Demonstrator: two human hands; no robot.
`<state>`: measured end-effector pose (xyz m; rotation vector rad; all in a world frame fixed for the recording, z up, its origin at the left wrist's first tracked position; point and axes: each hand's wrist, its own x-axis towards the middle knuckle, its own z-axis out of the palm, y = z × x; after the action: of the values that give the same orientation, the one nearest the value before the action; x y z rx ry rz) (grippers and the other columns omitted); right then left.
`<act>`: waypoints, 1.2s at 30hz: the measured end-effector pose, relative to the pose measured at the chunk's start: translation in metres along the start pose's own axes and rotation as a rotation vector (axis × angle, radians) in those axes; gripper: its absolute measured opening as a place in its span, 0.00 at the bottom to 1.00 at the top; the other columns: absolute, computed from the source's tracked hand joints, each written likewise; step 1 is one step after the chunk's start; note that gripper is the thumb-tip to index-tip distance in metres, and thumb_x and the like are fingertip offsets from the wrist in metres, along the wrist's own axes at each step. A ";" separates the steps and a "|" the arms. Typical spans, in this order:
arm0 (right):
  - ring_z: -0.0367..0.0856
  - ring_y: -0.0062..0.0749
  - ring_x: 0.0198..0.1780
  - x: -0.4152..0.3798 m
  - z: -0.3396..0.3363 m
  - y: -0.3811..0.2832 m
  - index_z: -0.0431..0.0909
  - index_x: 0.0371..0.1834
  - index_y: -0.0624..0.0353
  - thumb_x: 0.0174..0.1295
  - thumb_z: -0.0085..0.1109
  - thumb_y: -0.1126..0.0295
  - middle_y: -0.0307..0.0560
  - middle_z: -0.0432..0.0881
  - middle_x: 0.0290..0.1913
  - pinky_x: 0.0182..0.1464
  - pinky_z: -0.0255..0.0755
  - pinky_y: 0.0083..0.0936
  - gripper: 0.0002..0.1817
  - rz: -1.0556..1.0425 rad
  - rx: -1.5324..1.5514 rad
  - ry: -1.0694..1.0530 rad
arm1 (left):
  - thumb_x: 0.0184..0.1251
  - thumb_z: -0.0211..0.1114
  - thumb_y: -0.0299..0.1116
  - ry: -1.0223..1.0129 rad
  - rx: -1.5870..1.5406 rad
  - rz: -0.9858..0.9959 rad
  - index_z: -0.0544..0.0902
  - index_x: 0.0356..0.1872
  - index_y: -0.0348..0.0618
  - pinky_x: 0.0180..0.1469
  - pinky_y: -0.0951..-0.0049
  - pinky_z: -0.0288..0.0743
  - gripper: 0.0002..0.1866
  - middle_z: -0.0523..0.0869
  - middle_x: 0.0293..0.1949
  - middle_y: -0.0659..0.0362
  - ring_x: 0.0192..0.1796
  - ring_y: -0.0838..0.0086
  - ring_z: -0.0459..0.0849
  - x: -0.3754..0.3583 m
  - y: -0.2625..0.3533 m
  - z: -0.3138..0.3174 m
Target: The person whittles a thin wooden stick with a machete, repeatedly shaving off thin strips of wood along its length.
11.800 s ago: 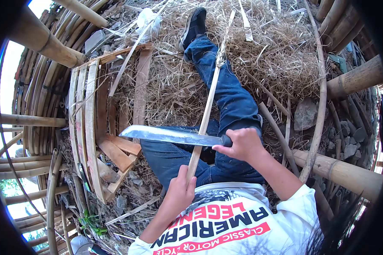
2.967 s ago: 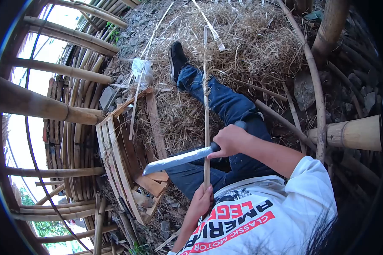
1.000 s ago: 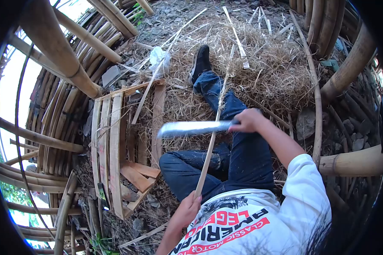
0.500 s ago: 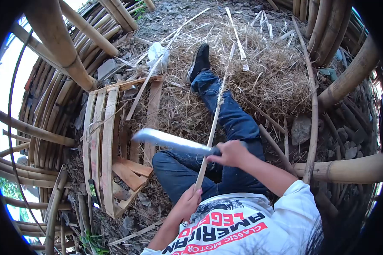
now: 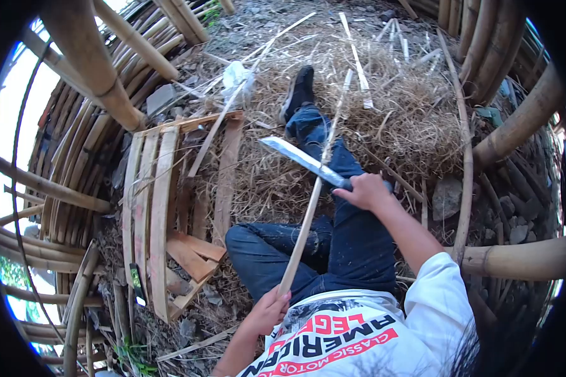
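A long, pale bamboo strip (image 5: 305,229) runs from my lap out over my stretched leg, with loose shavings bunched along its far half. My left hand (image 5: 268,310) is closed around its near end, close to my shirt. In my right hand (image 5: 366,191) is the dark handle of a machete (image 5: 299,157). Its blade points up and left, crossing the strip about midway and apparently touching it at the shavings. The fingers of my right hand are wrapped round the handle, hiding part of it.
Curly shavings (image 5: 409,125) cover the ground ahead. A slatted wooden crate (image 5: 168,213) lies to my left, with a white plastic bag (image 5: 235,76) beyond it. Thick bamboo poles (image 5: 516,256) stand and lie on both sides. Stones (image 5: 447,198) lie at the right.
The machete has moved forward along the strip, away from my body, and its blade has turned to point farther ahead. My left hand still holds the near end, slightly lower.
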<state>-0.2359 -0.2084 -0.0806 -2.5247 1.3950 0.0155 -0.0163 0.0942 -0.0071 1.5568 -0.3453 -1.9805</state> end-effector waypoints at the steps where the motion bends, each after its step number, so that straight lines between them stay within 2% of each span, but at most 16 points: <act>1: 0.86 0.51 0.31 -0.009 0.007 -0.005 0.84 0.26 0.61 0.57 0.51 0.29 0.56 0.84 0.26 0.36 0.78 0.44 0.39 -0.001 0.024 0.042 | 0.79 0.51 0.37 -0.017 -0.041 -0.034 0.69 0.41 0.49 0.18 0.84 0.50 0.05 0.64 0.23 0.71 0.19 0.88 0.58 0.001 -0.001 -0.003; 8: 0.83 0.52 0.23 -0.049 0.012 -0.057 0.78 0.21 0.61 0.57 0.52 0.29 0.56 0.80 0.18 0.29 0.77 0.43 0.38 -0.415 0.219 -0.042 | 0.80 0.46 0.37 0.061 -0.002 -0.050 0.70 0.42 0.49 0.18 0.84 0.49 0.07 0.64 0.23 0.71 0.19 0.88 0.56 0.007 0.010 0.010; 9: 0.83 0.52 0.23 -0.047 0.009 -0.055 0.78 0.21 0.61 0.57 0.52 0.29 0.56 0.80 0.18 0.29 0.77 0.43 0.38 -0.412 0.226 -0.039 | 0.81 0.46 0.37 0.048 0.006 -0.047 0.70 0.42 0.48 0.18 0.85 0.49 0.07 0.65 0.24 0.71 0.19 0.88 0.57 0.007 0.012 0.012; 11: 0.84 0.50 0.24 -0.036 -0.003 -0.044 0.79 0.22 0.60 0.56 0.50 0.27 0.56 0.81 0.19 0.30 0.77 0.44 0.40 -0.503 0.073 -0.106 | 0.81 0.46 0.37 0.050 0.030 -0.034 0.70 0.42 0.48 0.19 0.85 0.50 0.07 0.64 0.24 0.71 0.20 0.88 0.57 0.006 0.008 0.011; 13: 0.86 0.48 0.31 -0.016 -0.016 -0.019 0.84 0.29 0.59 0.53 0.47 0.24 0.54 0.84 0.24 0.35 0.77 0.45 0.42 -0.281 -0.031 -0.136 | 0.80 0.46 0.38 0.045 0.046 -0.063 0.70 0.42 0.48 0.21 0.84 0.55 0.08 0.66 0.25 0.70 0.21 0.87 0.60 0.001 0.003 0.010; 14: 0.87 0.47 0.32 -0.006 -0.023 0.000 0.85 0.30 0.59 0.53 0.48 0.24 0.53 0.85 0.26 0.36 0.78 0.42 0.42 -0.170 -0.104 -0.130 | 0.80 0.46 0.38 0.049 0.040 -0.062 0.70 0.42 0.48 0.21 0.84 0.55 0.08 0.66 0.25 0.70 0.21 0.87 0.60 0.001 0.002 0.010; 16: 0.86 0.46 0.32 0.015 -0.004 0.051 0.84 0.25 0.60 0.53 0.51 0.26 0.54 0.85 0.26 0.37 0.79 0.40 0.41 0.009 -0.083 0.029 | 0.80 0.47 0.37 0.004 0.036 -0.025 0.70 0.42 0.48 0.20 0.84 0.55 0.07 0.66 0.25 0.70 0.21 0.87 0.60 0.005 0.004 0.011; 21: 0.86 0.47 0.29 -0.001 -0.016 0.028 0.82 0.25 0.62 0.54 0.51 0.26 0.55 0.84 0.24 0.35 0.79 0.40 0.42 -0.075 -0.083 0.004 | 0.80 0.47 0.37 -0.042 -0.091 -0.065 0.69 0.42 0.49 0.20 0.84 0.54 0.06 0.66 0.25 0.69 0.21 0.87 0.60 0.016 0.007 0.025; 23: 0.86 0.46 0.27 -0.020 -0.013 0.007 0.80 0.23 0.61 0.53 0.50 0.25 0.54 0.83 0.22 0.32 0.78 0.40 0.41 -0.159 -0.011 0.032 | 0.80 0.47 0.36 0.016 -0.035 -0.125 0.69 0.42 0.49 0.19 0.84 0.53 0.05 0.65 0.24 0.70 0.21 0.87 0.59 0.018 0.015 0.029; 25: 0.85 0.46 0.27 -0.031 -0.002 -0.006 0.80 0.22 0.60 0.52 0.51 0.24 0.54 0.83 0.22 0.32 0.78 0.40 0.42 -0.301 0.072 -0.013 | 0.80 0.47 0.36 -0.015 -0.057 -0.128 0.68 0.42 0.49 0.20 0.84 0.54 0.05 0.65 0.25 0.69 0.21 0.87 0.59 0.021 0.018 0.027; 26: 0.85 0.46 0.27 -0.032 -0.003 -0.008 0.80 0.22 0.60 0.52 0.51 0.24 0.54 0.83 0.22 0.32 0.78 0.40 0.42 -0.295 0.079 -0.009 | 0.80 0.46 0.36 -0.011 -0.028 -0.112 0.68 0.42 0.49 0.19 0.84 0.54 0.06 0.65 0.25 0.69 0.21 0.87 0.59 0.021 0.021 0.027; 28: 0.85 0.46 0.27 -0.032 -0.007 -0.014 0.79 0.21 0.60 0.51 0.50 0.23 0.54 0.83 0.23 0.32 0.77 0.40 0.42 -0.460 0.041 -0.085 | 0.80 0.46 0.37 0.000 -0.012 -0.100 0.68 0.42 0.49 0.19 0.84 0.55 0.06 0.66 0.25 0.69 0.21 0.87 0.59 0.018 0.021 0.025; 29: 0.85 0.46 0.27 -0.027 -0.011 -0.012 0.79 0.21 0.60 0.51 0.50 0.23 0.54 0.83 0.23 0.32 0.77 0.40 0.42 -0.463 0.051 -0.083 | 0.80 0.46 0.37 0.010 -0.009 -0.104 0.68 0.42 0.49 0.19 0.84 0.55 0.06 0.66 0.25 0.69 0.21 0.87 0.59 0.015 0.020 0.024; 33: 0.87 0.47 0.31 0.022 -0.016 0.051 0.83 0.27 0.63 0.48 0.50 0.21 0.55 0.84 0.24 0.35 0.79 0.39 0.46 -0.064 -0.119 0.029 | 0.80 0.47 0.37 0.036 -0.031 -0.123 0.69 0.42 0.49 0.19 0.84 0.54 0.06 0.65 0.25 0.70 0.20 0.87 0.58 0.002 0.021 0.027; 35: 0.87 0.47 0.32 0.033 -0.015 0.076 0.85 0.30 0.65 0.44 0.52 0.19 0.56 0.85 0.26 0.37 0.80 0.39 0.49 0.040 -0.133 0.032 | 0.80 0.48 0.36 0.017 -0.076 -0.123 0.69 0.43 0.49 0.18 0.84 0.53 0.05 0.64 0.24 0.70 0.20 0.88 0.57 0.001 0.020 0.027; 36: 0.87 0.47 0.32 0.032 -0.011 0.080 0.83 0.28 0.64 0.42 0.53 0.19 0.56 0.85 0.27 0.38 0.80 0.39 0.48 0.037 -0.137 0.086 | 0.80 0.48 0.36 0.026 -0.081 -0.117 0.69 0.43 0.49 0.18 0.84 0.53 0.05 0.64 0.24 0.70 0.20 0.88 0.57 0.001 0.020 0.025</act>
<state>-0.2870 -0.2783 -0.0912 -2.6384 1.5220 0.0101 -0.0346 0.0739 0.0098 1.5816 -0.1646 -2.0337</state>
